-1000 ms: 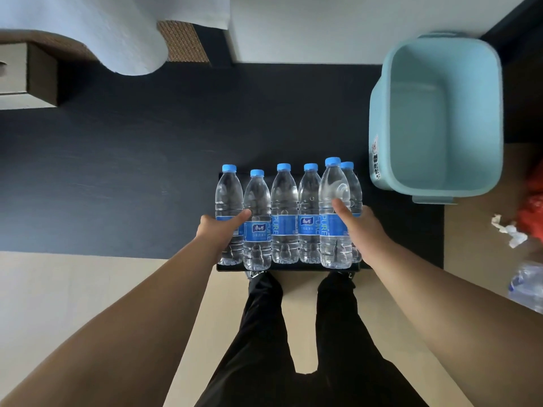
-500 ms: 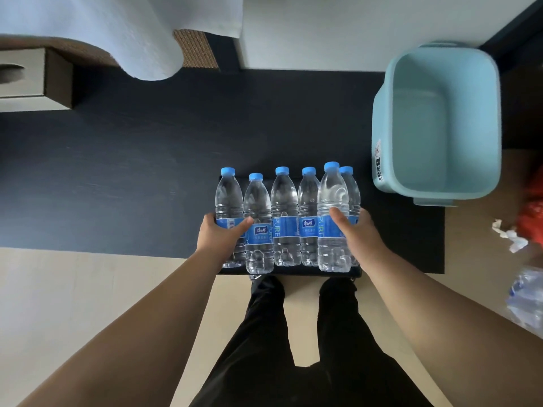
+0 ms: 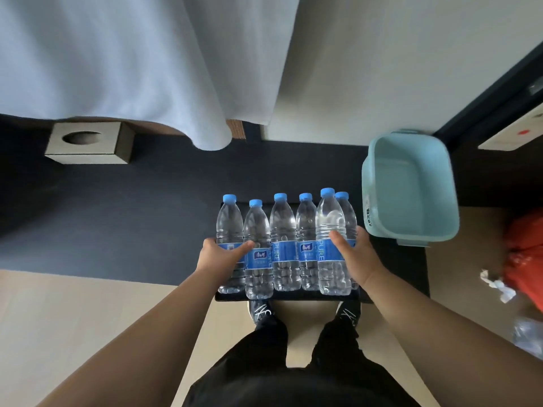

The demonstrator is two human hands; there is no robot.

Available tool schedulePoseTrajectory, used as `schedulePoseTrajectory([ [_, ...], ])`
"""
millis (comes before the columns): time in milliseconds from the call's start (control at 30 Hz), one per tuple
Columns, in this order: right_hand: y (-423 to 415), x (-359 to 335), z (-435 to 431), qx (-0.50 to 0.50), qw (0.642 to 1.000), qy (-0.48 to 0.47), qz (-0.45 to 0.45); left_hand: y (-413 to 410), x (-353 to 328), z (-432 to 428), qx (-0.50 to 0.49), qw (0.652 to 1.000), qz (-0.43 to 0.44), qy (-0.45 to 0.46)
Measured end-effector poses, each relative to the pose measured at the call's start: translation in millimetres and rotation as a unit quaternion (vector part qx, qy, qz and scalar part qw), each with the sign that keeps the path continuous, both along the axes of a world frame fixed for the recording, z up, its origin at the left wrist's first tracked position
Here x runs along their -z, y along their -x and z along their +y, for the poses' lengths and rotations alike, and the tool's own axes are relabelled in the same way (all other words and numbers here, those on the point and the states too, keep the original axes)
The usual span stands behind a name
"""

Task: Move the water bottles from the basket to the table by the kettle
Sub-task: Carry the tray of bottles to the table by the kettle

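Several clear water bottles (image 3: 283,245) with blue caps and blue labels stand upright in a row on a flat black tray (image 3: 288,295) at the near edge of a dark table (image 3: 123,218). My left hand (image 3: 219,257) clasps the leftmost bottle (image 3: 229,230), thumb across its label. My right hand (image 3: 354,255) presses against the right end of the row, with its thumb on the tallest-looking front bottle (image 3: 329,230). A light blue basket (image 3: 411,186) sits empty to the right of the bottles. No kettle is in view.
A brown tissue box (image 3: 88,143) sits at the table's far left. A white curtain (image 3: 132,69) hangs behind it, beside a white wall. On the floor to the right lie an orange bag (image 3: 526,259), crumpled paper (image 3: 498,284) and a clear plastic bag (image 3: 529,333). My legs and shoes are below the tray.
Both hands have closed in on the two ends of the bottle row. The camera has tilted up, showing more curtain and wall.
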State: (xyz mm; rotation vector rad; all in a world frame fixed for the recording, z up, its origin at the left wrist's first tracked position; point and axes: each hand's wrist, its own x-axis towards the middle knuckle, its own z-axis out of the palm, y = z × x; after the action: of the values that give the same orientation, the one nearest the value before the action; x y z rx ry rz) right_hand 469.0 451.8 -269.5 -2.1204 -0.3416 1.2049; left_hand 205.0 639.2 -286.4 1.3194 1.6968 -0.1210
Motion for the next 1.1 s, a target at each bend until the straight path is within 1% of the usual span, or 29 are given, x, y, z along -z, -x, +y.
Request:
schedulePoseTrajectory([
  [200, 6.3, -42.7, 20.0, -0.002, 0.999, -0.030, -0.022, 6.6, -43.3, 15.3, 0.018, 0.999, -0.004, -0.035],
  [400, 14.6, -70.4, 30.4, 0.000, 0.998, -0.049, -0.045, 11.5, -83.1, 23.0, 0.039, 0.994, -0.011, -0.102],
  [533, 18.2, -86.0, 34.5, -0.009, 0.996, -0.070, -0.064, 16.0, -101.1, 22.0, 0.031, 0.989, -0.032, -0.143],
  [700, 11.7, -97.5, 35.8, -0.040, 0.994, -0.074, -0.063, 19.6, -109.1, 4.9, -0.002, 0.983, -0.050, -0.176],
  [800, 4.4, -104.1, 36.1, -0.063, 0.993, -0.074, -0.064, 21.5, -110.4, -12.1, -0.036, 0.981, -0.056, -0.180],
  [1100, -10.0, -118.5, 44.3, -0.175, 0.978, -0.082, -0.074, 30.5, -108.5, -60.4, -0.141, 0.970, -0.059, -0.186],
])
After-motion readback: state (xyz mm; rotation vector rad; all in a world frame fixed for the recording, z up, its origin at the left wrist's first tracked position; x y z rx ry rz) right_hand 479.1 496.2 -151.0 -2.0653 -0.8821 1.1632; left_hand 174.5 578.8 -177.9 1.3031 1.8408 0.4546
